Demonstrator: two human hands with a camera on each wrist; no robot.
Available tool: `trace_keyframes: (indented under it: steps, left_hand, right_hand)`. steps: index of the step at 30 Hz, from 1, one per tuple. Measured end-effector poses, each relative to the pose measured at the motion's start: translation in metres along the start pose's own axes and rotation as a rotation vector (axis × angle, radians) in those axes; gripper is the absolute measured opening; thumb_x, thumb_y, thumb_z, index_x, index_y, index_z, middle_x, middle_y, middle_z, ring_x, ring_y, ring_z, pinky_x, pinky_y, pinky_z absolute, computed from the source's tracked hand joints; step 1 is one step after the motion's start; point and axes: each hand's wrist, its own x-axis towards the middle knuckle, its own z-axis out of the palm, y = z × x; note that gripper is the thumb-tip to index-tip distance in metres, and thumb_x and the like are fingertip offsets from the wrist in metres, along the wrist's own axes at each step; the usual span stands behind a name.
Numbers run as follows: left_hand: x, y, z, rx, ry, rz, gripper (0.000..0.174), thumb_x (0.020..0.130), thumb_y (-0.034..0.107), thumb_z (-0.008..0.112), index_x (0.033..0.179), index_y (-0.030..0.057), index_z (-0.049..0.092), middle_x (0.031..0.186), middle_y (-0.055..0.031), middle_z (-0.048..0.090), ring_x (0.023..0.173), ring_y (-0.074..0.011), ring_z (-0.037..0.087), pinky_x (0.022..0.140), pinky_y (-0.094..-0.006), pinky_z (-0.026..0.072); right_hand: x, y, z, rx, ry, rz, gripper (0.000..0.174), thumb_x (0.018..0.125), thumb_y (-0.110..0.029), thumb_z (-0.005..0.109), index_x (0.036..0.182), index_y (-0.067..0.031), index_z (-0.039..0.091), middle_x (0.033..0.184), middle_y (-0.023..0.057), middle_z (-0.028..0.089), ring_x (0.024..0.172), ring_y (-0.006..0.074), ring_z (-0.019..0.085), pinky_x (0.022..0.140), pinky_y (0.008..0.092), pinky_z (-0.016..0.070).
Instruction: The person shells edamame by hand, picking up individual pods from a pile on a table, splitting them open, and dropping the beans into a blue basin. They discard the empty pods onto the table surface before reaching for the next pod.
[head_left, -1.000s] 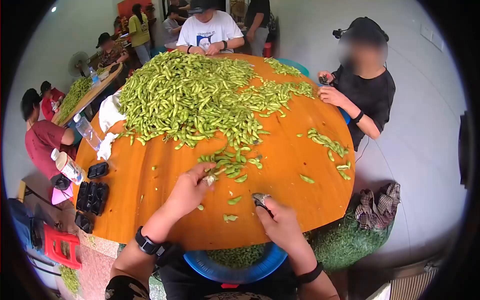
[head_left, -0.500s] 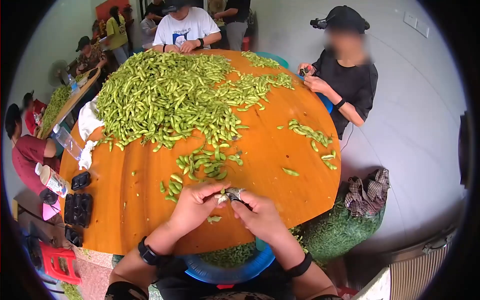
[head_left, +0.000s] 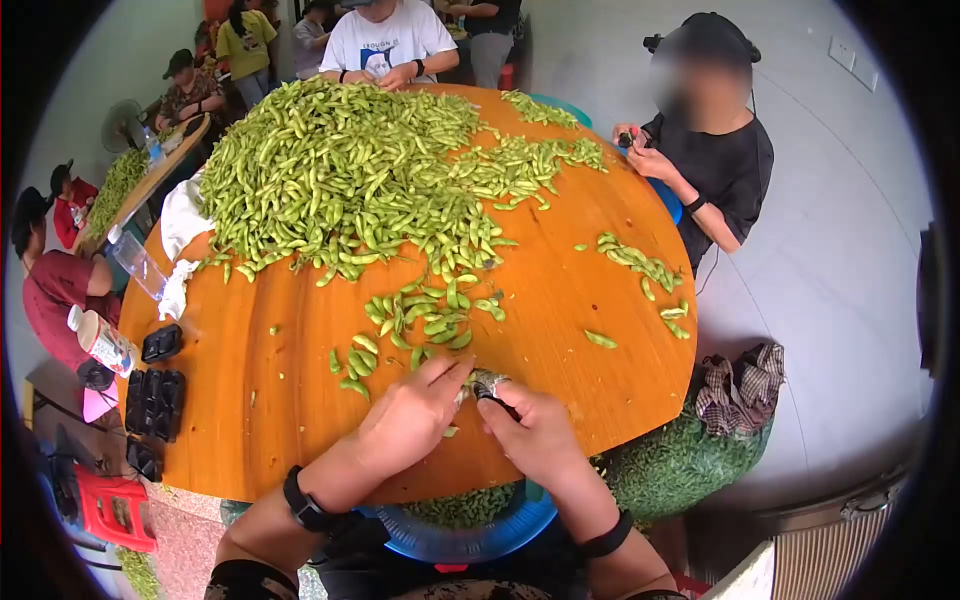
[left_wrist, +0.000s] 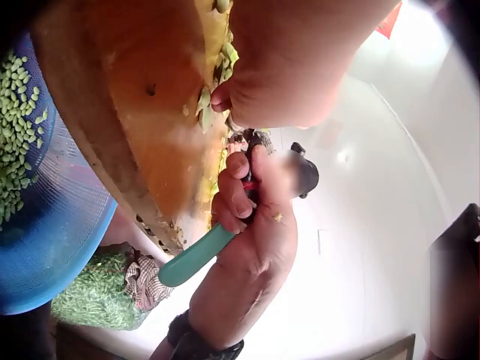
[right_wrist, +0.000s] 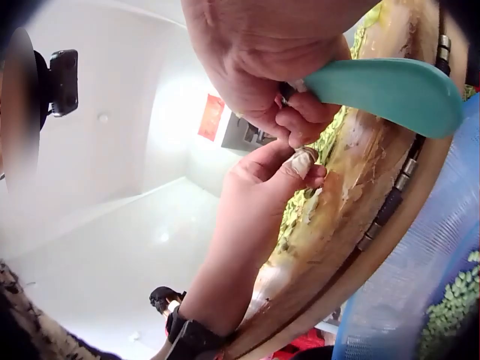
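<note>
My left hand (head_left: 412, 412), its thumb wrapped in white (right_wrist: 302, 162), pinches a green pod (left_wrist: 204, 109), which is mostly hidden in the head view. Touching it from the right, my right hand (head_left: 540, 435) grips a dark-headed tool (head_left: 488, 384). Its teal handle (left_wrist: 196, 257) sticks out below the curled fingers in the left wrist view. Just beyond both hands lies a small group of pods (head_left: 425, 315), with a large pile of pods (head_left: 340, 170) farther back on the round wooden table (head_left: 560, 300).
A blue basket (head_left: 460, 545) with shelled beans sits below the table's near edge. Black trays (head_left: 155, 403) and bottles (head_left: 105, 342) line the left side. One person (head_left: 710, 150) sits at the right, another (head_left: 388, 45) across. A full green bag (head_left: 690, 470) stands at the lower right.
My hands, apart a second ago, have come together over the near part of the table. Several pods now lie to the left of the small group. The head view has shifted.
</note>
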Motion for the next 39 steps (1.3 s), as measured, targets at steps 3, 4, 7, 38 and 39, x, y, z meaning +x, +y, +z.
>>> trace_keyframes:
  steps: [3,4,7,38,39]
  left_hand:
    - [-0.002,-0.002,0.003,0.059,-0.010,0.016,0.051,0.078,-0.005,0.059,0.129,-0.0008,0.051,0.102,-0.0184,0.059,0.087,-0.0372,0.061,0.073,-0.0408,0.0525]
    - [-0.002,-0.003,0.004,0.074,0.005,0.023,0.052,0.078,-0.005,0.059,0.129,-0.0009,0.051,0.100,-0.0181,0.060,0.085,-0.0368,0.061,0.072,-0.0407,0.0525]
    - [-0.002,-0.001,0.001,0.106,-0.052,0.022,0.053,0.078,-0.004,0.060,0.130,-0.0006,0.050,0.096,-0.0170,0.060,0.082,-0.0356,0.061,0.070,-0.0404,0.0523]
    - [0.002,-0.002,0.013,-0.934,-0.103,-0.596,0.026,0.091,0.005,0.045,0.113,0.0058,0.058,0.078,-0.0009,0.057,0.061,-0.0063,0.050,0.053,-0.0212,0.0418]
    - [0.000,0.002,0.014,-0.779,-0.068,-0.513,0.026,0.089,0.005,0.048,0.113,0.0075,0.058,0.073,-0.0002,0.055,0.061,-0.0056,0.048,0.054,-0.0224,0.0412]
  right_hand:
    - [-0.001,0.001,0.001,-0.011,-0.002,-0.035,0.007,0.089,-0.006,0.058,0.092,0.0001,0.057,0.065,0.0112,0.047,0.058,0.0131,0.042,0.055,0.0298,0.0398]
    - [-0.001,0.002,0.001,-0.010,0.003,-0.049,0.007,0.089,-0.006,0.058,0.092,0.0002,0.057,0.064,0.0114,0.047,0.057,0.0134,0.042,0.054,0.0300,0.0397]
    - [0.000,0.001,0.001,-0.018,0.006,-0.026,0.008,0.089,-0.006,0.058,0.092,0.0003,0.057,0.064,0.0121,0.048,0.056,0.0145,0.043,0.054,0.0303,0.0401]
    - [-0.006,0.005,0.013,-0.170,0.107,-0.105,0.015,0.087,-0.004,0.058,0.101,-0.0028,0.062,0.076,0.0150,0.062,0.063,0.0138,0.058,0.060,0.0276,0.0466]
    - [-0.008,0.007,0.012,-0.167,0.096,-0.114,0.015,0.087,-0.004,0.058,0.101,-0.0028,0.062,0.076,0.0150,0.062,0.063,0.0138,0.058,0.060,0.0276,0.0466]
